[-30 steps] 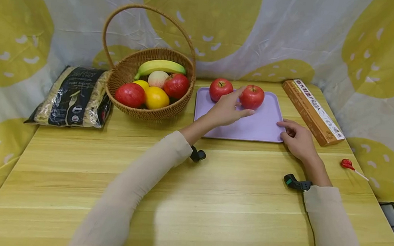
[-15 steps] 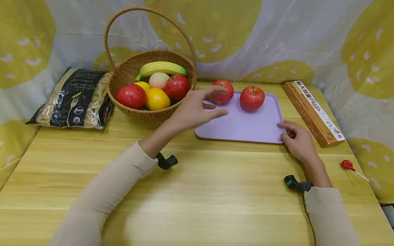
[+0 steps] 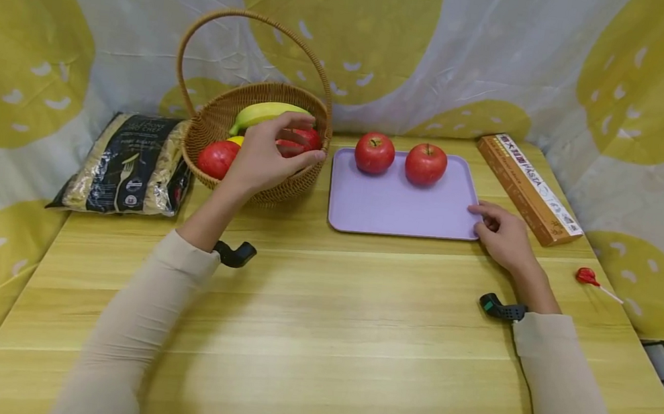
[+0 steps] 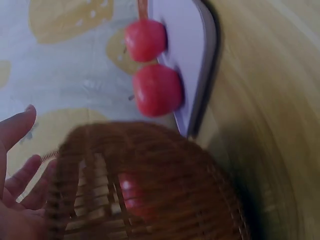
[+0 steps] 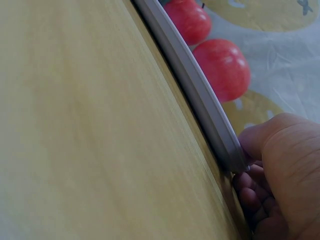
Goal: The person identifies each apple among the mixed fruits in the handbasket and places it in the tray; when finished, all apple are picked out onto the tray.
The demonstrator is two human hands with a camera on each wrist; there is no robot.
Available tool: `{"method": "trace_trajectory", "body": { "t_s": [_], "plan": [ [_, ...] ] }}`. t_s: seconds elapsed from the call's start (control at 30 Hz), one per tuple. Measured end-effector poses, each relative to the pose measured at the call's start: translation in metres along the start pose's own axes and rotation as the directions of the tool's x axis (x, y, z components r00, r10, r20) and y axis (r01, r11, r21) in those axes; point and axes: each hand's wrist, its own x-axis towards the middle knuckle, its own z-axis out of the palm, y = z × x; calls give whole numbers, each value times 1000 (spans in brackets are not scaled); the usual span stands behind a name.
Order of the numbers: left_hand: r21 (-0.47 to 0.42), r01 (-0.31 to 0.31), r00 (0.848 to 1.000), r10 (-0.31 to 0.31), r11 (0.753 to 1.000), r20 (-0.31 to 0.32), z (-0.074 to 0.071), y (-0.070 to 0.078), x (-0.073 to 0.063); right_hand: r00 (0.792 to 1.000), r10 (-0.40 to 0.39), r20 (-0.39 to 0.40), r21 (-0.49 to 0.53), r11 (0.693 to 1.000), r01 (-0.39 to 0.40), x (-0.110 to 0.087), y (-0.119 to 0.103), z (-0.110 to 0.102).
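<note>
My left hand (image 3: 261, 159) hovers above the wicker basket (image 3: 205, 127), fingers parted and holding nothing. Beneath and around it in the basket are a banana (image 3: 259, 112), a red fruit (image 3: 215, 158) and another red fruit (image 3: 310, 138) partly hidden by the fingers. At the lilac tray's (image 3: 395, 207) right edge, my right hand (image 3: 506, 240) pinches the rim; the right wrist view has the thumb (image 5: 255, 142) on the rim and the fingers curled below. Two red apples, a left one (image 3: 375, 153) and a right one (image 3: 425, 164), sit on the tray's back part.
A bag of pasta (image 3: 126, 165) lies left of the basket. A brown pasta box (image 3: 528, 189) lies right of the tray, with a red lollipop (image 3: 587, 276) nearer the table's right edge. The basket's tall handle (image 3: 257, 16) arches over the fruit.
My left hand has moved left from beside the right apple, across the tray, to above the basket. Both apples stay on the tray. My right hand keeps its place at the tray's rim.
</note>
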Motion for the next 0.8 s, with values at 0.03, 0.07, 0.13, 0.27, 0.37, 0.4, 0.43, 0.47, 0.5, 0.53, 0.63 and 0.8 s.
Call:
{"method": "trace_trajectory", "body": {
  "t_s": [0.03,0.07,0.13,0.27,0.37,0.4,0.43,0.47,0.5,0.53,0.63,0.8],
  "plan": [
    [14,25,1000,-25,1000,3,-4,-3,1,1000,-1,-3,-1,1000,1,0,0,0],
    [27,55,998,-56,998,8,-8,-5,3,1000,-2,-5,-2,1000,2,0,0,1],
    [70,118,992,-120,991,29,-16,-9,6,1000,-4,-2,2,1000,4,0,0,1],
    [186,208,972,-225,960,75,-24,-16,13,1000,1,-3,2,1000,-1,0,0,0],
    [242,225,963,-253,944,90,-26,-21,19,1000,1,-4,-1,1000,-1,0,-1,0],
    [254,226,962,-256,940,91,-26,-22,22,1000,1,-4,-1,1000,-1,-1,-1,0],
    [266,228,961,-260,937,92,-26,-23,24,1000,0,-3,0,1000,0,-1,-1,1],
    [277,229,960,-263,933,91,-26,-24,25,1000,-1,0,2,1000,1,-1,-1,1],
    [283,233,959,-268,930,91,-25,-25,27,1000,0,1,3,1000,0,-1,-2,1],
    [286,239,957,-275,928,91,-25,-26,28,1000,2,1,4,1000,-2,-1,-2,1],
    [298,264,949,-302,917,88,-25,-29,31,1000,6,-1,6,1000,-6,-2,-1,1],
    [301,297,936,-338,906,96,-25,-29,36,1000,3,-8,8,1000,-3,-1,-1,0]
  ]
}}
